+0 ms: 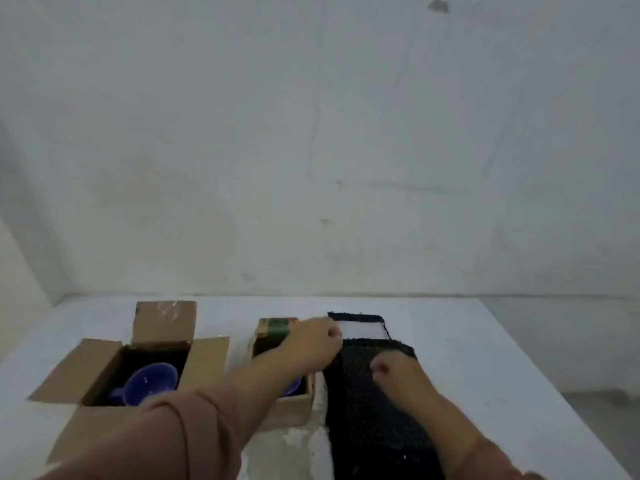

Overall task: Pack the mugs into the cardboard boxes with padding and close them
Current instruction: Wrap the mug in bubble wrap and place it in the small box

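Two open cardboard boxes stand on the white table. The left box [104,358] has its flaps spread and holds a blue mug [152,379] on dark padding. In the smaller middle box [298,407] sits another blue mug [294,386], mostly hidden under my left forearm. A black bubble-wrap padding sheet [374,420] lies flat to the right of it. My left hand [311,341] reaches across the middle box to the sheet's far left edge, fingers curled at it. My right hand [394,370] rests on the sheet with curled fingers gripping it.
Behind the black sheet lies a white piece with a dark border [363,329]. The table [485,358] meets a pale wall at the back, and its right edge runs diagonally toward the lower right.
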A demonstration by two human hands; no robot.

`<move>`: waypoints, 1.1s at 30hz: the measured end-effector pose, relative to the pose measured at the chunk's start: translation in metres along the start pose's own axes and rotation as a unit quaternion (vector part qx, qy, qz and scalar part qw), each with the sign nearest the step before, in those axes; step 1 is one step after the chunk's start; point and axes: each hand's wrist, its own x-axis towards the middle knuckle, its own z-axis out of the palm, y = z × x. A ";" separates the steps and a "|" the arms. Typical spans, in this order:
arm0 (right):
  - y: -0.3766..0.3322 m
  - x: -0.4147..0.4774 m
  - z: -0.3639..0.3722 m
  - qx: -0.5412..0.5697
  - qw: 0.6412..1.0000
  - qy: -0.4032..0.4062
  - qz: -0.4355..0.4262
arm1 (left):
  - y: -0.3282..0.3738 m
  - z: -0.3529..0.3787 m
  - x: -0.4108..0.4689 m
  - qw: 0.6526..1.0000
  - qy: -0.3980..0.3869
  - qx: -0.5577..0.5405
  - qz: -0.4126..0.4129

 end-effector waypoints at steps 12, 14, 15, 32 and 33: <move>0.067 -0.028 0.075 -0.082 0.992 -0.099 -0.017 | -0.029 0.132 0.031 0.910 -0.091 -0.272 -0.299; 0.070 -0.027 0.077 -0.073 0.993 -0.092 -0.018 | -0.027 0.133 0.033 0.896 -0.080 -0.325 -0.293; 0.071 -0.026 0.077 -0.070 0.993 -0.088 -0.019 | -0.026 0.135 0.033 0.891 -0.076 -0.344 -0.286; 0.029 -0.007 0.006 0.683 0.703 -0.073 0.185 | 0.000 0.032 -0.002 0.892 0.027 -0.442 -0.091; 0.021 -0.006 0.005 0.699 0.689 -0.079 0.173 | -0.006 0.025 -0.007 0.890 0.048 -0.443 -0.096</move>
